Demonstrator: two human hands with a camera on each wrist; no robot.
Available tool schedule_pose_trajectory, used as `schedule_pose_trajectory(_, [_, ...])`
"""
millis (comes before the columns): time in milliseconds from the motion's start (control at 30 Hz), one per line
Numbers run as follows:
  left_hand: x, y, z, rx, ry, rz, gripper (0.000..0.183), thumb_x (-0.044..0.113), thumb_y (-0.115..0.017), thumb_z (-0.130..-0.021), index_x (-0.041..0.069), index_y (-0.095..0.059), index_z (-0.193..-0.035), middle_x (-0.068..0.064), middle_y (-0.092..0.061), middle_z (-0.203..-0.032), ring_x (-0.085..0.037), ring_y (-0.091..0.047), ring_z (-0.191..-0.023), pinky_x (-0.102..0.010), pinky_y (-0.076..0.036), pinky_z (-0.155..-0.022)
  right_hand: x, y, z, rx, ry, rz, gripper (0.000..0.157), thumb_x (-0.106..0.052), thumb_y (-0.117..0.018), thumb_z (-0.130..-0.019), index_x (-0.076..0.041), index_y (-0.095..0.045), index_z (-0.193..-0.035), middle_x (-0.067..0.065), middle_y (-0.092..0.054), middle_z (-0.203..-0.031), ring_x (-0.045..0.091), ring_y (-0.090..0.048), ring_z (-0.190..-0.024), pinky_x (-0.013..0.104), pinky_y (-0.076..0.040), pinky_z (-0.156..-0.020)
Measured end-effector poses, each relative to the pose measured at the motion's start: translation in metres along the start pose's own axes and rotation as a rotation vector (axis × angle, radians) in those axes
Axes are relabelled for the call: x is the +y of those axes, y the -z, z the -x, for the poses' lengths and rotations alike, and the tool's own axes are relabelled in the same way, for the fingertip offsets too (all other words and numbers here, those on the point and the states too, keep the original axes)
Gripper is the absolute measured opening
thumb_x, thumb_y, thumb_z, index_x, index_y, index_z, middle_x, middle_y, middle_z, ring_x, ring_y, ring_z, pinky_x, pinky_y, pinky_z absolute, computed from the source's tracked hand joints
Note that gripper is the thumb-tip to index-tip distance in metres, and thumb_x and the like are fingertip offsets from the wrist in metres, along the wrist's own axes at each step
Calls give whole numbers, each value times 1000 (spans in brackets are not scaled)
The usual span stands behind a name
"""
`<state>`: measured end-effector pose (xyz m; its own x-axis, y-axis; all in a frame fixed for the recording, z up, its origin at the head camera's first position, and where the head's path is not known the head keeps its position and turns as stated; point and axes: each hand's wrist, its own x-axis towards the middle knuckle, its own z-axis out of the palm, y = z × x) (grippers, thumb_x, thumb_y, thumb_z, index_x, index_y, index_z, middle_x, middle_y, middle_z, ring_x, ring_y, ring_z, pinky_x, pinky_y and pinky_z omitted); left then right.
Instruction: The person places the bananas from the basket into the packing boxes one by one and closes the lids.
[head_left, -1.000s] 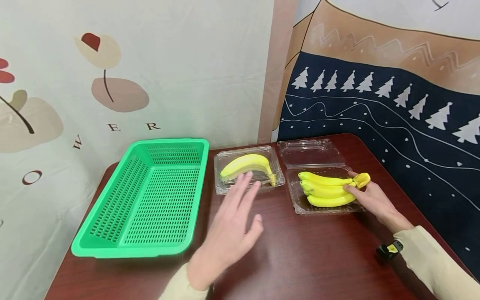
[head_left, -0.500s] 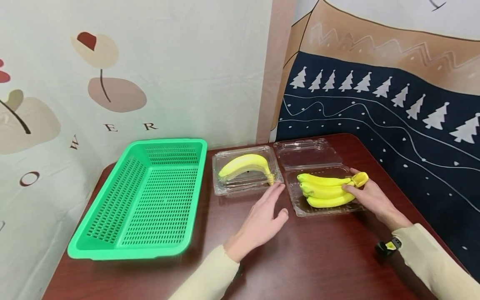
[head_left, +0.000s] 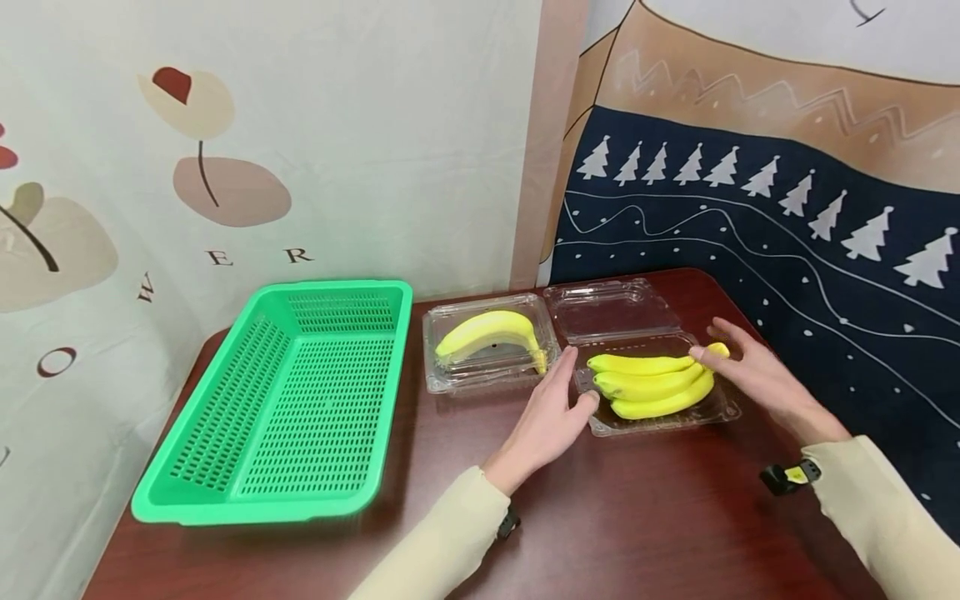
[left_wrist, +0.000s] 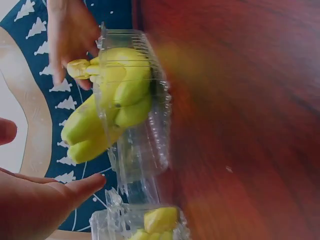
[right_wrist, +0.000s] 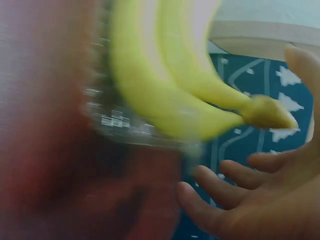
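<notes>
A bunch of yellow bananas [head_left: 651, 387] lies in the base of a clear plastic clamshell box [head_left: 603, 428], its lid [head_left: 611, 308] folded back behind it. My right hand [head_left: 768, 383] is by the stem end with the fingers spread. In the right wrist view the stem [right_wrist: 267, 111] sits between thumb and fingers, with a gap to the fingers [right_wrist: 220, 192]. My left hand [head_left: 542, 429] is at the box's left side, fingers straight. The left wrist view shows its thumb [left_wrist: 87, 186] short of the bananas; whether it touches the box I cannot tell.
A second clear box [head_left: 442, 385], closed, holds a yellow banana [head_left: 491, 330] to the left. Further left stands a green perforated basket [head_left: 402, 367]. Both lie on a dark red-brown table [head_left: 637, 517]. Patterned cloths [head_left: 420, 150] hang behind and at the right.
My left hand has moved right, from in front of the closed box to the open box's left side. My right hand has let go of the banana stem and spread its fingers.
</notes>
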<state>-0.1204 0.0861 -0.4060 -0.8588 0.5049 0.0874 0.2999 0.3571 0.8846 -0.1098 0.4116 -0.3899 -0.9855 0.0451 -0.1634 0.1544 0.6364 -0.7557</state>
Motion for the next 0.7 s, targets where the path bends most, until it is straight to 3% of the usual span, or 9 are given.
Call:
schedule_pose_trajectory(33, [2, 0, -3, 7, 7, 14, 72, 29, -51, -101, 7, -25, -164, -4, -22, -171, -18, -22, -156, -41, -24, -125, -3, 5, -2, 4, 6, -12, 88, -48, -50, -107, 0, -5, -165, 33, -20, -165, 49, -34, -141, 30, -47, -107])
schedule_pose_trajectory(100, [6, -1, -10, 24, 16, 39, 72, 30, -51, -101, 8, -26, -164, -2, -22, -171, -18, -22, -156, -42, -25, -125, -10, 14, -7, 18, 20, -37, 84, -49, -45, -108, 2, -10, -164, 31, -20, -165, 49, -32, -143, 15, -48, -97])
schedule_pose_trajectory(133, [9, -1, -14, 29, 23, 53, 72, 30, -51, -101, 9, -26, -164, -2, -22, -171, -18, -23, -156, -43, -25, -124, -14, 18, -11, 23, 24, -46, 82, -50, -43, -109, 2, -12, -164, 30, -22, -166, 48, -32, -144, 13, -48, -96])
schedule_pose_trajectory(233, [17, -3, -27, 39, 58, 102, 72, 33, -51, -101, 9, -26, -165, -1, -21, -171, -18, -23, -156, -44, -25, -124, -23, 30, -23, 19, 31, -71, 82, -53, -38, -109, 5, -16, -163, 31, -23, -165, 49, -31, -146, 35, -45, -111])
schedule_pose_trajectory(333, [25, -4, -42, 61, 107, 160, 73, 36, -51, -100, 10, -28, -164, -1, -21, -172, -18, -27, -154, -43, -28, -123, -30, 39, -38, -7, 22, -74, 84, -56, -35, -108, 5, -17, -162, 30, -24, -165, 49, -29, -148, 59, -34, -115])
schedule_pose_trajectory(500, [33, -7, -63, 120, 205, 242, 76, 40, -51, -99, 10, -29, -164, -4, -23, -171, -20, -35, -151, -40, -30, -122, -32, 44, -61, -78, 6, -87, 92, -63, -36, -106, 6, -14, -162, 31, -22, -165, 49, -25, -150, 63, -29, -116])
schedule_pose_trajectory(700, [36, -15, -80, 162, 279, 290, 83, 44, -51, -97, 9, -21, -166, -6, -18, -172, -17, -24, -155, -38, -25, -124, -19, 41, -81, -173, 3, -112, 92, -60, -35, -107, 8, -9, -162, 34, -19, -165, 52, -23, -150, 64, -27, -117])
